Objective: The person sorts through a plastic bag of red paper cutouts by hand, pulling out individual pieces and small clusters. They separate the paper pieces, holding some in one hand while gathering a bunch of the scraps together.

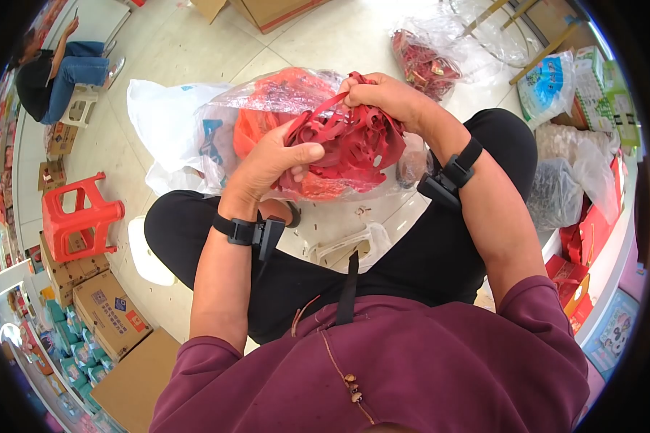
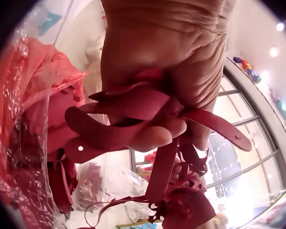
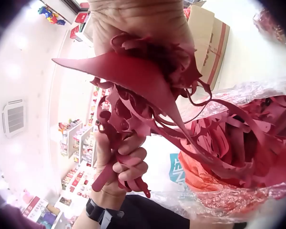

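My left hand (image 1: 271,160) grips several dark red leather-like strips (image 2: 148,102), their ends sticking out between the fingers; one has a rounded tip with a small hole. Higher up and to the right, my right hand (image 1: 388,99) holds a tangled bunch of the same red offcuts (image 3: 138,78), with jagged and curved cut edges. Strips stretch between the hands and trail down to a pile of red scraps (image 1: 365,148). That pile lies in an orange-red bag (image 1: 285,90) inside a clear plastic bag (image 3: 219,202) between my knees.
A white plastic bag (image 1: 162,119) lies to the left of the pile. Farther left stands a red stool (image 1: 79,213) near cardboard boxes (image 1: 108,307). Another clear bag of red pieces (image 1: 426,65) rests on the floor ahead. A seated person (image 1: 50,79) is at upper left.
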The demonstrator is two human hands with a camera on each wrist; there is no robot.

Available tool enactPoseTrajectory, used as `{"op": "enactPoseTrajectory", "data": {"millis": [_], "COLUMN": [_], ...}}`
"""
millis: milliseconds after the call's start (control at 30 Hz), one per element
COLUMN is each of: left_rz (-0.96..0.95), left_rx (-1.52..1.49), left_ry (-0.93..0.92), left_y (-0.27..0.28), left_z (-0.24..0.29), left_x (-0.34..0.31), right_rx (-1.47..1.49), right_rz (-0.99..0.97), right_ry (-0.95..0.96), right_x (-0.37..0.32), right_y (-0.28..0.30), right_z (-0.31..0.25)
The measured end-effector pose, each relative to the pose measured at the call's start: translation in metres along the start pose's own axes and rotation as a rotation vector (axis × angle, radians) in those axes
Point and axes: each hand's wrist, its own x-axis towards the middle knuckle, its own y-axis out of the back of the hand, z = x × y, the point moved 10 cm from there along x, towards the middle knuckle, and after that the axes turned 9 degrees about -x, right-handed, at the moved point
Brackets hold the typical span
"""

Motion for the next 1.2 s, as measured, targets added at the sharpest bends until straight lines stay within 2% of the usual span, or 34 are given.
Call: {"op": "enactPoseTrajectory", "data": {"millis": [100,200,300,467,500,633,733,867,933,1033,1100,1200], "left_rz": [0.058,0.103,0.152,0.132,0.128,0.327,0.263,0.2,0.186,0.103,0.108,0.078], "left_rx": [0.089,0.127,0.018,-0.089,-0.146,-0.15,-0.301,-0.243,-0.173,0.029,0.088,0.119], "left_ry": [0.067,0.041,-0.134,-0.138,-0.13,-0.114,-0.185,-0.231,-0.235,-0.063,0.001,0.078], "left_y": [0.004,0.009,0.008,0.025,0.032,0.08,0.076,0.048,0.04,0.031,0.023,0.016], "left_z": [-0.01,-0.007,0.005,0.001,0.0,-0.001,0.003,0.015,0.018,0.006,0.007,0.001], "left_x": [0.002,0.002,0.002,0.003,0.001,-0.005,-0.006,-0.007,-0.011,-0.015,-0.022,-0.029], "right_rx": [-0.008,-0.014,-0.05,-0.128,-0.085,-0.023,0.029,0.099,0.148,0.224,0.236,0.181], "right_rz": [-0.024,0.013,0.065,0.136,0.131,0.273,0.178,0.214,0.149,0.166,0.196,0.201], "right_ry": [0.027,0.04,0.054,0.1,0.059,0.092,0.066,0.079,0.1,0.112,0.087,0.147], "right_x": [-0.001,0.0,0.006,0.008,-0.002,-0.01,-0.016,-0.01,-0.012,-0.015,-0.014,-0.013], "right_y": [-0.003,0.001,0.009,0.033,0.031,0.056,0.053,0.046,0.04,0.036,0.036,0.043], "right_z": [-0.005,-0.004,0.005,0.001,-0.008,-0.013,-0.016,-0.01,-0.015,-0.019,-0.017,-0.023]}}
